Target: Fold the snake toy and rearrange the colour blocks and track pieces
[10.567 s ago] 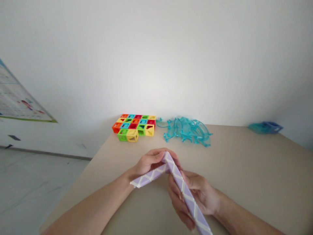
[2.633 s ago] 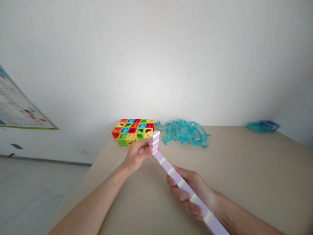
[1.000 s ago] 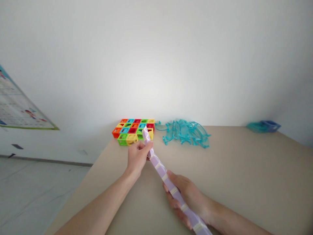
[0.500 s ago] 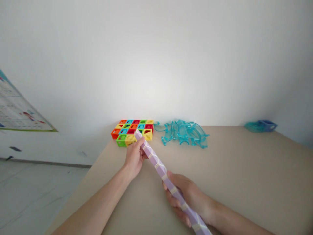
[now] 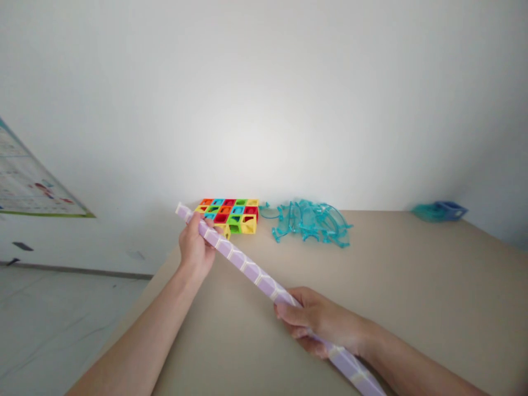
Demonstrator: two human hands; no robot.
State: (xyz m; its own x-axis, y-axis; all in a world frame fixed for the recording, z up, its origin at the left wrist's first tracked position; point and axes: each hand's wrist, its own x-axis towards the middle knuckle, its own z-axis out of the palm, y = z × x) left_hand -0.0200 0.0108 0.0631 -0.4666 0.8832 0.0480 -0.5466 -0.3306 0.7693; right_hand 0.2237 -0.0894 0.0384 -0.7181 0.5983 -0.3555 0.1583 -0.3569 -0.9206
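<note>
A long, thin lilac roll (image 5: 247,268) with a pale honeycomb pattern, perhaps wrapping paper, slants over the table from upper left to lower right. My left hand (image 5: 196,245) is closed around it close to its far end, which sticks out a little past the fingers. Farther down, my right hand (image 5: 309,319) grips the same roll, thumb on top and fingers beneath. The near end runs out of view at the bottom edge. Behind my left hand, colourful hollow plastic cubes (image 5: 249,224) stand in a block, partly covered by the hand and roll.
Against the wall lies a heap of clear teal plastic goggles or glasses frames (image 5: 307,223). A blue open holder with teal material (image 5: 449,211) sits at the table's far right corner. A poster (image 5: 41,192) hangs at left. The beige table (image 5: 404,286) ends on the left above a tiled floor.
My left hand has swung the far end of the roll leftward and slightly up, so it lies flatter across the view. My right hand has turned a little, its thumb now over the roll.
</note>
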